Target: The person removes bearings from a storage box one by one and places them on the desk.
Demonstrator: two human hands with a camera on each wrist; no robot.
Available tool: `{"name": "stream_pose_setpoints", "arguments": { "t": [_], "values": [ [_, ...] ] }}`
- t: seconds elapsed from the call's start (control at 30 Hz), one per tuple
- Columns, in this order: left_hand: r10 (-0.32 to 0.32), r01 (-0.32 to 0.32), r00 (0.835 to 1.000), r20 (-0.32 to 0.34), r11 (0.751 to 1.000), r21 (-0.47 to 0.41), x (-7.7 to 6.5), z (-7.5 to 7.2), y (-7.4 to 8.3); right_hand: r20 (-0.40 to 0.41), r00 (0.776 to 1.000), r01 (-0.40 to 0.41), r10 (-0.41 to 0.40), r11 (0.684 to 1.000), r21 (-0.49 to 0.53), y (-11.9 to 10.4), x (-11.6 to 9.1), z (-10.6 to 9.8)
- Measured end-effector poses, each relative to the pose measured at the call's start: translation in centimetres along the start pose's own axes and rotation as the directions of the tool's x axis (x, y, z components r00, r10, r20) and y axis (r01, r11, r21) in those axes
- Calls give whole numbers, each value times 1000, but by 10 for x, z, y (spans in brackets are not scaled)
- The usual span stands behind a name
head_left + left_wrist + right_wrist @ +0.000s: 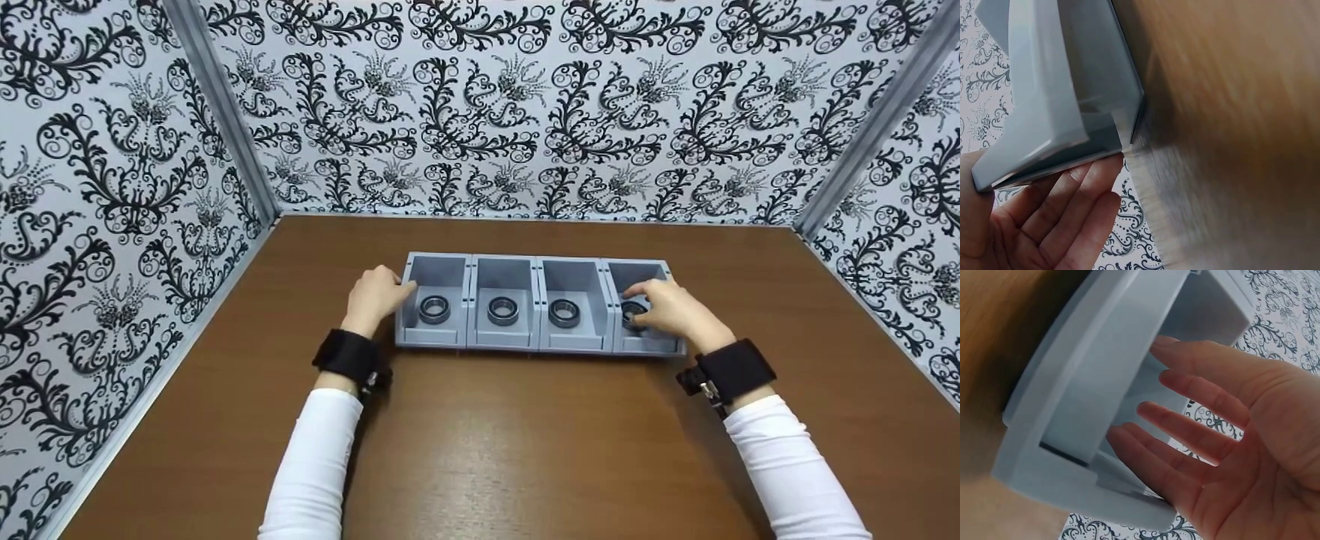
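A row of joined grey storage bins (502, 340) stands on the table, each compartment holding a dark-rimmed ball bearing (434, 320). At the row's left end my left hand (371, 300) grips the outer side wall, thumb over its top edge. In the left wrist view, the fingers (1075, 197) lie along the outside of that wall. My right hand (679, 307) reaches over the rightmost compartment, partly covering the bearing (627, 307) there. The right wrist view has its fingers (1196, 436) spread apart at the bin's opening (1112, 377), with nothing between them.
The brown wooden table (480, 435) extends around the bins. Patterned panels (510, 112) with grey corner posts (225, 112) enclose it at the back and sides. A black strap (349, 355) with a small camera sits on each wrist.
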State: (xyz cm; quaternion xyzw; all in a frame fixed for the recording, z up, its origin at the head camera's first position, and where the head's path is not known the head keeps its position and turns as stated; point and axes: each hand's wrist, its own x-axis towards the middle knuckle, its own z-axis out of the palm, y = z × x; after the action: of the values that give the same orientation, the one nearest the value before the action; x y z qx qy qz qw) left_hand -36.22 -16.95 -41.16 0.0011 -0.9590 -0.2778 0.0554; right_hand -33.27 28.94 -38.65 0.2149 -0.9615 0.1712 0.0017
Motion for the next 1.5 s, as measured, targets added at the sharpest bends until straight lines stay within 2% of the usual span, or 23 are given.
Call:
{"name": "stream_pose_setpoints", "arguments": {
  "t": [0.2,0.4,0.53,1.5],
  "values": [
    [-5,5,1000,3,1000,4,0,-1,0,8,1000,29,-29,999,-34,1,7,5],
    [-5,5,1000,-2,1000,6,0,-2,1,57,998,-1,4,999,-49,1,12,8],
    [-4,4,1000,3,1000,9,-1,-2,2,67,998,9,-5,998,-66,2,14,10],
    [-12,12,1000,6,1000,1,-1,-2,1,92,996,-2,7,999,-51,1,24,11]
  ]
}}
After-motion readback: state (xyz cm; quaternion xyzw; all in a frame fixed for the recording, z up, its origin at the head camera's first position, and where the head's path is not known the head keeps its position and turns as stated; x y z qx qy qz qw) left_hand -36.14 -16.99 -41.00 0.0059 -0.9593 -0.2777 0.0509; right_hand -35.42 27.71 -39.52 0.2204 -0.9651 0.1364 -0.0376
